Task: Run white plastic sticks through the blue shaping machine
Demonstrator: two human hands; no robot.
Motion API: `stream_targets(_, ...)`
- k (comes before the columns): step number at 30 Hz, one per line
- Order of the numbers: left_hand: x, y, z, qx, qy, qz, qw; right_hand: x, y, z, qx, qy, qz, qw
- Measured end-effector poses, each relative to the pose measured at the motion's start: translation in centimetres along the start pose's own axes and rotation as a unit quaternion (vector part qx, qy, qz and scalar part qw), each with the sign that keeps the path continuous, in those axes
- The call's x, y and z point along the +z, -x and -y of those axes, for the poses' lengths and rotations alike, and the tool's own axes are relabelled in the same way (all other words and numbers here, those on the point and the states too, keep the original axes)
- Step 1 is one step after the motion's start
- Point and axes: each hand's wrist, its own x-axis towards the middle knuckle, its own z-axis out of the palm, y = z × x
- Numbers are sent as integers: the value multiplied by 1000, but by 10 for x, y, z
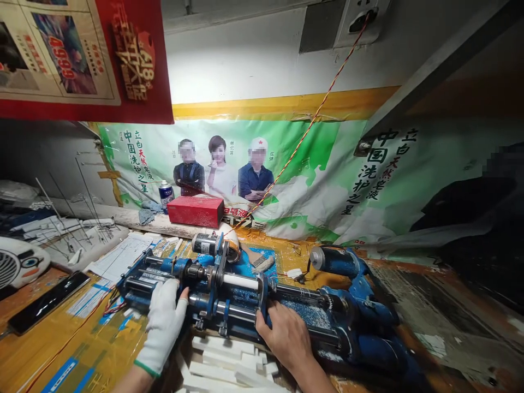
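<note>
A blue bench machine (245, 297) with steel rails and drill chucks stands before me. White dust covers its bed. My left hand (166, 314), in a white glove with bare fingertips, curls over the front rail at its left end; the rail partly hides the fingers. A drill chuck (197, 271) is just beyond that hand. My right hand (284, 333) is bare and grips the lower part of an upright bracket (263, 292), its fingertips partly hidden. A white rod (240, 281) lies level between the machine's middle uprights.
White square sticks (229, 363) are piled in front of the machine. Behind it are a brush (262, 261), a motor (206, 243), a red box (195, 212) and a spray can (166, 192). A phone (48, 301) and a white fan (20, 262) lie left. A twisted cord (305, 134) hangs from the socket.
</note>
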Motion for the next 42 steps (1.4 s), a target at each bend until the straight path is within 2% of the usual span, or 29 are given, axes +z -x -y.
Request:
stream_targets(5, 14, -2, -9, 40, -39, -55, 997, -1, 1, -1, -4, -3, -2, 1000)
stream_targets(8, 18, -6, -2, 81, -74, -50, 993, -1, 1, -2, -9, -1, 1, 1000)
stream_targets(12, 16, -12, 21, 98, -75, -38, 992, -2, 1, -3, -14, 1, -3, 1000)
stream_targets(18, -1, -26, 60, 87, -98, 1, 991, -2, 0, -1, -9, 2, 8, 1000)
stream_targets(22, -6, -33, 82, 69, -97, 3, 993, -3, 0, -2, -6, -5, 14, 1000)
stream_targets(24, -10, -31, 85, 40, -84, -11, 996, -3, 0, -2, -5, -5, 18, 1000)
stream_targets(26, -16, -28, 73, -21, -50, -37, 998, -4, 0, -1, -3, -2, 23, 1000)
stream_targets(27, -20, -27, 59, -46, -26, -53, 997, -4, -1, 0, 0, 1, 26, 1000)
stream_targets(28, -23, -28, 40, -56, 1, -70, 996, -4, -2, 1, 2, 3, 30, 1000)
stream_targets(29, -25, -29, 16, -37, 25, -74, 996, -5, -3, 3, 4, 7, 35, 999)
stream_targets(31, -26, -38, -40, 82, 71, -54, 993, -8, -6, 4, 7, 18, 57, 998)
stream_targets(33, -23, -52, -93, 264, 67, 88, 958, -13, -8, -1, 3, 39, 92, 995)
stream_targets(35, -20, -64, -126, 345, 52, 164, 923, -19, -6, -14, -6, 64, 130, 989)
stream_targets(36, -21, -67, -131, 369, 53, 185, 909, -21, -4, -24, -11, 75, 146, 986)
stream_targets(38, -33, -64, -121, 393, 84, 204, 893, -23, 2, -44, -16, 77, 168, 983)
stream_targets(40, -55, -49, -89, 372, 128, 233, 890, -21, 8, -60, -25, 66, 172, 983)
stream_targets(42, -81, -25, -49, 292, 129, 298, 900, -17, 12, -67, -33, 58, 166, 984)
